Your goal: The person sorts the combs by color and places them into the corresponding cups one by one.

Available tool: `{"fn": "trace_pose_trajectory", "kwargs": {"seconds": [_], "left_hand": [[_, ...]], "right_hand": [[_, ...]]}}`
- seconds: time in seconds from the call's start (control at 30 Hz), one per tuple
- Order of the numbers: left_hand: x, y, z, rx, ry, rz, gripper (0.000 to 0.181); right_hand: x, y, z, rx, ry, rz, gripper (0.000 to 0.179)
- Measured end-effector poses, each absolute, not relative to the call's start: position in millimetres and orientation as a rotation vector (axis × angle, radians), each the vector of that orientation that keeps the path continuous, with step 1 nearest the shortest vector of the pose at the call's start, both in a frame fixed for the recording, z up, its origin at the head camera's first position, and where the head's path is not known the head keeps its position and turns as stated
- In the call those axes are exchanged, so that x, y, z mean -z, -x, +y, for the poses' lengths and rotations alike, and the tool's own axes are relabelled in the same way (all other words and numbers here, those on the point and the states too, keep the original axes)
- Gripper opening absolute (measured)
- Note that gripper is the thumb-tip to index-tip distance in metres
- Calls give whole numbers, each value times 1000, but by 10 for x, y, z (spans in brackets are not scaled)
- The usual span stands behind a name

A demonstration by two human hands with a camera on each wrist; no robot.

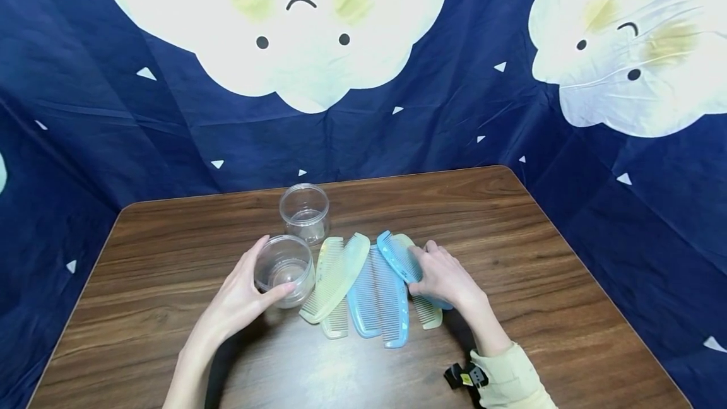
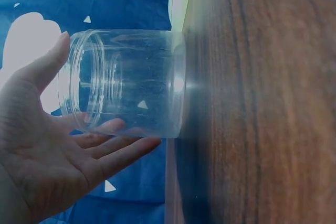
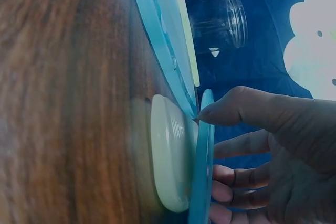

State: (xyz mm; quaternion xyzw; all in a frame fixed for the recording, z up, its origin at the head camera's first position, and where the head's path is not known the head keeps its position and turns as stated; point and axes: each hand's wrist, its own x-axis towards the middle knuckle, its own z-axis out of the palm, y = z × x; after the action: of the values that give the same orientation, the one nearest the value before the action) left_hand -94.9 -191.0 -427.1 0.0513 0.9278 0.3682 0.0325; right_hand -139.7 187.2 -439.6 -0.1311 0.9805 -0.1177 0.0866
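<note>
My left hand (image 1: 240, 295) holds a clear plastic jar (image 1: 286, 298) standing upright on the table, thumb on one side and fingers around the other. The left wrist view shows the jar (image 2: 139, 82) lidless, with nothing visible inside. Over on the right, my right hand (image 1: 449, 276) grips a blue comb (image 1: 396, 256) between thumb and fingers; this comb lies slantwise across a pale green comb (image 1: 428, 314). In the right wrist view, the thumb meets the edge of the blue comb (image 3: 202, 166), and the fingertips are partly hidden behind it.
A second clear jar (image 1: 305, 207) stands behind the held one. Between my hands, overlapping pale green combs (image 1: 335, 283) and blue combs (image 1: 392, 308) lie on the wooden table (image 1: 170, 257). Dark blue cloth (image 1: 187, 125) with cloud shapes hangs behind the table's far edge.
</note>
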Motion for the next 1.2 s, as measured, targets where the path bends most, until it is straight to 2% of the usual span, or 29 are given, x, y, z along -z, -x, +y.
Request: {"fn": "trace_pose_trajectory", "kwargs": {"seconds": [1.2], "left_hand": [[4292, 869, -1853, -1178, -95, 2854, 110]], "right_hand": [[4243, 1445, 1902, 984, 258, 3192, 84]]}}
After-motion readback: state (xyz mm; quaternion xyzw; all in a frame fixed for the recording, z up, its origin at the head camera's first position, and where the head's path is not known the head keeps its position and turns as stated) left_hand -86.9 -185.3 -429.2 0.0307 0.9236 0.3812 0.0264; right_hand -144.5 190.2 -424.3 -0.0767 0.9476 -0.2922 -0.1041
